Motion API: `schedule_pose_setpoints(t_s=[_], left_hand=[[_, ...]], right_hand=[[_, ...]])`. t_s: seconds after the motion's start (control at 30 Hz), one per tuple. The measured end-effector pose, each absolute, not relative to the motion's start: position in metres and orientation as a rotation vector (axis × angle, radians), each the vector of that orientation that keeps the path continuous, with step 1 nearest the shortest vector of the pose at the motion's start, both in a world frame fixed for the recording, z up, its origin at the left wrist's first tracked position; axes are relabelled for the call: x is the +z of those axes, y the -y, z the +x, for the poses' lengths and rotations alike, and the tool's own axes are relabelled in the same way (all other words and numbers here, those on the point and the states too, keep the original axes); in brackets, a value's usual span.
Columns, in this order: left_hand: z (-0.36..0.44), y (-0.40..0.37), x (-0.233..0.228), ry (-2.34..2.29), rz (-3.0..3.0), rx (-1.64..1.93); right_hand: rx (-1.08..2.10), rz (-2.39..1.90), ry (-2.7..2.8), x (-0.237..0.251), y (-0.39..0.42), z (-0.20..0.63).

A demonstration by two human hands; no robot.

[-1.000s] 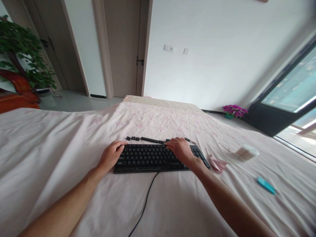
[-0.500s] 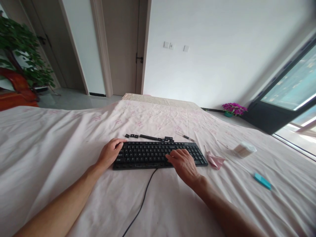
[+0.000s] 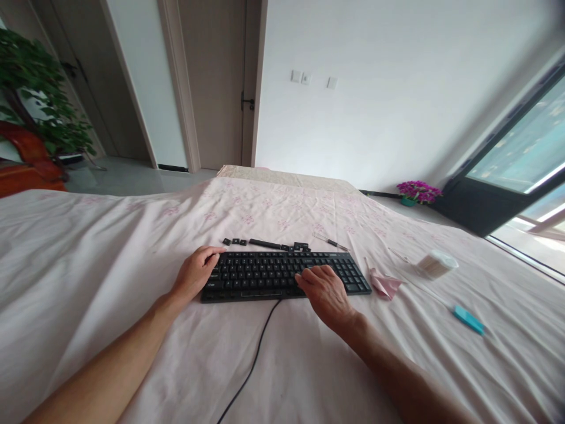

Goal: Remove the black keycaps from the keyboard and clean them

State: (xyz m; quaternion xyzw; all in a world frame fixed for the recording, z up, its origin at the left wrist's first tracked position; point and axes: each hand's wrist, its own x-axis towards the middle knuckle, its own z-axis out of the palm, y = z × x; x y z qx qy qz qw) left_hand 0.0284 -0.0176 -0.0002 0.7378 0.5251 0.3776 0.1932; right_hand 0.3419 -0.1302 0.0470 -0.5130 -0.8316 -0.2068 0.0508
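Observation:
A black keyboard (image 3: pixel 253 277) lies on the pink bedsheet, its front row showing bare slots where keycaps are off. My left hand (image 3: pixel 193 275) grips the keyboard's left end, thumb and fingers at the upper corner. Over the right part of the keys, my right hand (image 3: pixel 325 294) is bent with fingers close together; its fingertips hide whatever they touch. Behind the keyboard lie a long space bar keycap (image 3: pixel 265 243) and several small loose keycaps (image 3: pixel 236 241). More loose keycaps (image 3: pixel 302 246) are grouped nearer the middle, beside a wire keycap puller (image 3: pixel 331 242) with a dark handle.
A black cable (image 3: pixel 251 365) runs from the keyboard's front edge towards me. On the right are a pink cloth (image 3: pixel 385 285), a clear container of cotton swabs (image 3: pixel 436 264), a loose swab (image 3: pixel 398 255) and a blue object (image 3: pixel 468 320). The pink bedsheet (image 3: pixel 282 203) is wrinkled.
Both hands keep their places on the keyboard. The view has shifted very slightly; nothing else has visibly moved.

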Motion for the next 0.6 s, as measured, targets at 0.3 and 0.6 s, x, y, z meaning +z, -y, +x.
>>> schedule_pose_setpoints(t_s=[0.3,0.6], left_hand=[[0.028,0.016,-0.003,-1.489,2.076,1.056],[0.028,0.017,-0.001,-1.479,2.087,1.053]], right_hand=[[-0.699,-1.517,2.585,0.044,0.132,0.339],[-0.740,-1.672,2.579,0.048,0.145,0.327]])
